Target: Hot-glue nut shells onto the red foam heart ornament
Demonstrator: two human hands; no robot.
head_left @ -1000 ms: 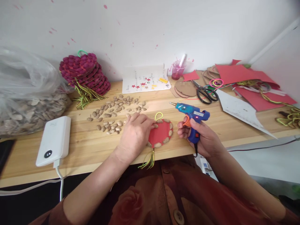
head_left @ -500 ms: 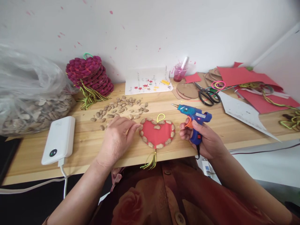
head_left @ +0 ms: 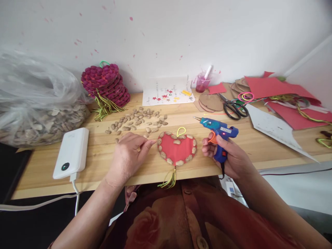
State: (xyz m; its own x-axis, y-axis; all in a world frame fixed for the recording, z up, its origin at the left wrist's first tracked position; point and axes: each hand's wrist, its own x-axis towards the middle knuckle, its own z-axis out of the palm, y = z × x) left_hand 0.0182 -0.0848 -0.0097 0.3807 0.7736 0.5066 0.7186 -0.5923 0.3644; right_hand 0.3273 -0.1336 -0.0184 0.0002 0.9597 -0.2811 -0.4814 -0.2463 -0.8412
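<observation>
A red heart [head_left: 176, 151] lies on the table, edged with peanuts, with a yellow loop [head_left: 181, 131] on top and a yellow-green tassel [head_left: 169, 179] below. Just left of its edge is my left hand [head_left: 131, 152], its fingers curled inward and the thumb pointing at the rim. The palm side faces down, so anything inside is hidden. My right hand [head_left: 225, 152] grips a blue glue gun [head_left: 220, 129], a finger at its orange trigger. The nozzle points left, above and right of the heart, and a red light glows on the body. Loose peanuts [head_left: 137, 117] lie scattered behind my left hand.
At left stand a plastic bag of peanuts [head_left: 52, 126] and a white power bank [head_left: 71, 152]. Purple peanut hearts [head_left: 106, 83] lean on the wall. Farther right are a sticker sheet [head_left: 167, 93], a cup [head_left: 202, 83], scissors [head_left: 234, 109] and red card [head_left: 275, 88].
The view has shifted slightly. My left fingers have drawn back a little from the heart's left edge, baring the peanut there. My right hand keeps hold of the glue gun.
</observation>
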